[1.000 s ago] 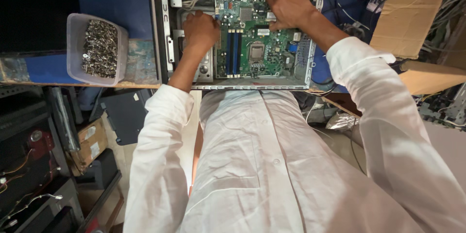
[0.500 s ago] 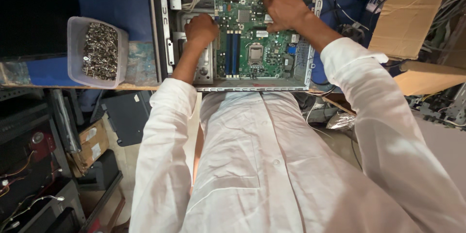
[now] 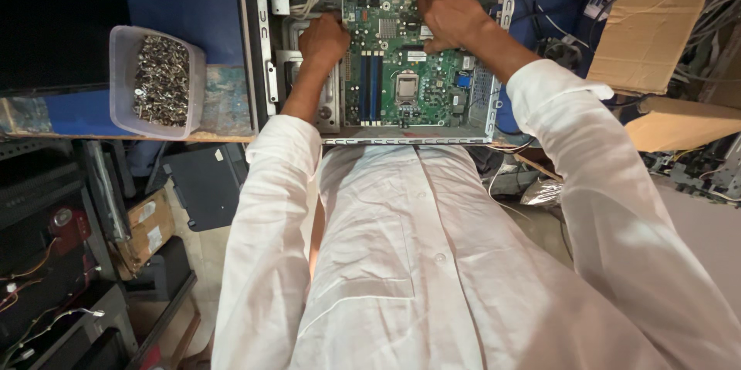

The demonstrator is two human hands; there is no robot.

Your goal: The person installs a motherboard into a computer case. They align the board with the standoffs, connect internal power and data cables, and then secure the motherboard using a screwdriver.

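From the head camera, looking straight down, an opened computer case (image 3: pixel 262 54) lies flat on the counter (image 3: pixel 224 108) with its green motherboard (image 3: pixel 401 69) seated inside, and both hands are on that board. The work looks to be at the stage of handling the board along its edges, either seating or freeing it; which of the two cannot be told.

The left hand (image 3: pixel 324 38) rests at the board's left edge, beside the metal drive bay, knuckles up and fingers curled down against the edge. They appear closed on it, though the tips are hidden. The right hand (image 3: pixel 451 15) presses at the board's upper right area near the case's far end, fingers bent and bunched over the components; whether they pinch anything cannot be told.

Both arms, in white sleeves (image 3: pixel 270 208), reach forward, the right one angled in from the side with the elbow out.

As a judgement, the next move calls for an even hold on both edges, kept clear of the processor socket (image 3: pixel 407 87) and the blue memory slots (image 3: pixel 369 84).

A clear plastic tub of screws (image 3: pixel 158 81) stands well to the left on the counter.
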